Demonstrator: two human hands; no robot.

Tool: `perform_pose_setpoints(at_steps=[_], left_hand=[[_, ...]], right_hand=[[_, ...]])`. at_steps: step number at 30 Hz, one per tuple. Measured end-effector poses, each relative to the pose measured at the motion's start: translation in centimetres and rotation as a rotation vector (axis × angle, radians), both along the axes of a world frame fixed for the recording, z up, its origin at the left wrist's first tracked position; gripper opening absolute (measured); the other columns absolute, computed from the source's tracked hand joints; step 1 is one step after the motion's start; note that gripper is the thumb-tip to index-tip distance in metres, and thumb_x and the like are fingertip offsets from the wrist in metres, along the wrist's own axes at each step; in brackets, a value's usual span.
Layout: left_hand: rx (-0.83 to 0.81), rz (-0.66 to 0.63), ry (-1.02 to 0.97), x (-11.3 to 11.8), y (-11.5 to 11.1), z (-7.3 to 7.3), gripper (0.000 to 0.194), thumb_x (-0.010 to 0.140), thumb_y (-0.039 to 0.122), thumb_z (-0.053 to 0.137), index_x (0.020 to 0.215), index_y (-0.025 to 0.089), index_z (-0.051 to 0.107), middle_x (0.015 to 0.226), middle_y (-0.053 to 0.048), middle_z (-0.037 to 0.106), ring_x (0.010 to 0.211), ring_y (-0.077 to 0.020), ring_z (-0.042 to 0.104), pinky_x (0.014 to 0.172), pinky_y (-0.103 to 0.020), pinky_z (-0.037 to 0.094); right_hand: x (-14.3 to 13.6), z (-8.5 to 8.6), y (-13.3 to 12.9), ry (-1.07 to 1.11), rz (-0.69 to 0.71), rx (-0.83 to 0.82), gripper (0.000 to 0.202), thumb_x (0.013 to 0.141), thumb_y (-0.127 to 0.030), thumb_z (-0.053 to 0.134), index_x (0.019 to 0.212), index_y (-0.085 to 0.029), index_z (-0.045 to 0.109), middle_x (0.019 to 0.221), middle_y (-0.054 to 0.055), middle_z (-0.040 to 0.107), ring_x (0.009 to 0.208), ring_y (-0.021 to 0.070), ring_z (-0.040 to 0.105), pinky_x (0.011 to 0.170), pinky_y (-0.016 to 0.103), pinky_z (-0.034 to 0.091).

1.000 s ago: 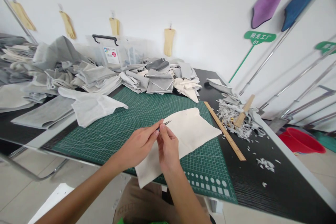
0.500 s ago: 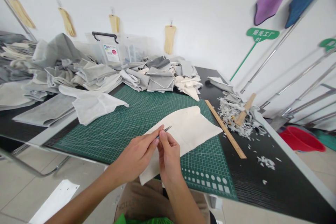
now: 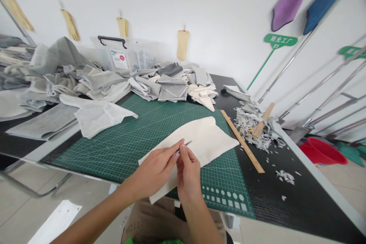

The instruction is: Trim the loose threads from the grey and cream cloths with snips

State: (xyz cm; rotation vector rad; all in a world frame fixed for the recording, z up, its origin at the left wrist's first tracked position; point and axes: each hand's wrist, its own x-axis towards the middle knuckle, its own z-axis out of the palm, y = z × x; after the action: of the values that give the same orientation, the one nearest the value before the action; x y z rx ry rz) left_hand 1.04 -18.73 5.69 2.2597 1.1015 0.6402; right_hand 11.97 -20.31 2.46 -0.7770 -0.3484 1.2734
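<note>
A slim tool with a pointed grey metal tip (image 3: 188, 143) and a bit of blue near its middle is pinched between my fingertips, pointing up to the right. My left hand (image 3: 156, 169) closes thumb and forefinger on it from the left. The closed fingers of my right hand (image 3: 188, 173) meet it just below the tip; most of its length is hidden. Under both hands lies a cream cloth piece (image 3: 210, 141) with a curved outline, one corner hanging over the table's front edge. It rests on a green cutting mat (image 3: 114, 152).
A wooden ruler (image 3: 243, 143) lies right of the cloth, near grey scraps (image 3: 250, 126) and another wooden strip (image 3: 263, 120). Heaped grey cloth (image 3: 171, 87) and a lidded clear box (image 3: 118, 59) stand behind. A white cloth piece (image 3: 104, 116) overlaps the mat's left. A red basin (image 3: 323, 151) sits on the floor.
The view has shifted slightly. Both hands and the pointed tool have moved a little to the right over the cream cloth; the grip looks the same.
</note>
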Motion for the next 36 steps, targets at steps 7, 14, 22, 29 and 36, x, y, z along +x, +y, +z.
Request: perform_pose_setpoints(at_steps=[7,14,22,29,36], left_hand=[[-0.011,-0.023,0.001,0.7,0.6,0.0,0.045,0.099,0.033,0.031,0.144,0.027,0.034,0.132,-0.003,0.057,0.121,-0.019,0.052,0.105,-0.036,0.038],[0.013,-0.069,-0.019,1.7,1.6,0.1,0.045,0.099,0.03,0.031,0.144,0.027,0.034,0.138,-0.001,0.052,0.123,-0.0175,0.051,0.106,-0.035,0.037],[0.049,-0.126,-0.05,3.6,2.6,0.6,0.044,0.099,0.028,0.032,0.143,0.026,0.036,0.14,-0.002,0.049,0.126,-0.0177,0.048,0.106,-0.035,0.037],[0.095,-0.18,-0.071,5.3,3.9,1.0,0.044,0.099,0.027,0.031,0.142,0.022,0.038,0.135,-0.006,0.055,0.121,-0.0205,0.053,0.103,-0.037,0.04],[0.113,-0.135,-0.07,5.1,4.4,0.6,0.041,0.099,0.028,0.031,0.138,0.024,0.044,0.129,-0.005,0.06,0.117,-0.0211,0.056,0.099,-0.036,0.043]], right_hand=[[0.9,-0.1,0.2,-0.019,-0.012,0.003,0.012,0.074,-0.027,0.073,0.078,-0.016,0.073,0.077,0.0,0.068,0.074,0.0108,0.058,0.071,0.021,0.048],[1.8,-0.1,0.9,-0.028,-0.035,0.016,0.012,0.073,-0.027,0.074,0.078,-0.015,0.074,0.075,0.0,0.068,0.072,0.01,0.058,0.07,0.02,0.048],[3.5,0.2,1.3,-0.034,-0.114,0.013,0.017,0.07,-0.027,0.077,0.083,-0.017,0.075,0.083,0.002,0.071,0.077,0.0118,0.061,0.074,0.023,0.051],[5.2,0.6,2.5,-0.035,-0.146,0.018,0.02,0.067,-0.029,0.079,0.082,-0.017,0.075,0.085,0.002,0.072,0.077,0.0118,0.063,0.072,0.021,0.052],[5.0,0.3,3.4,-0.026,-0.123,0.028,0.02,0.066,-0.027,0.079,0.082,-0.016,0.075,0.08,0.002,0.071,0.072,0.0103,0.061,0.069,0.02,0.052]])
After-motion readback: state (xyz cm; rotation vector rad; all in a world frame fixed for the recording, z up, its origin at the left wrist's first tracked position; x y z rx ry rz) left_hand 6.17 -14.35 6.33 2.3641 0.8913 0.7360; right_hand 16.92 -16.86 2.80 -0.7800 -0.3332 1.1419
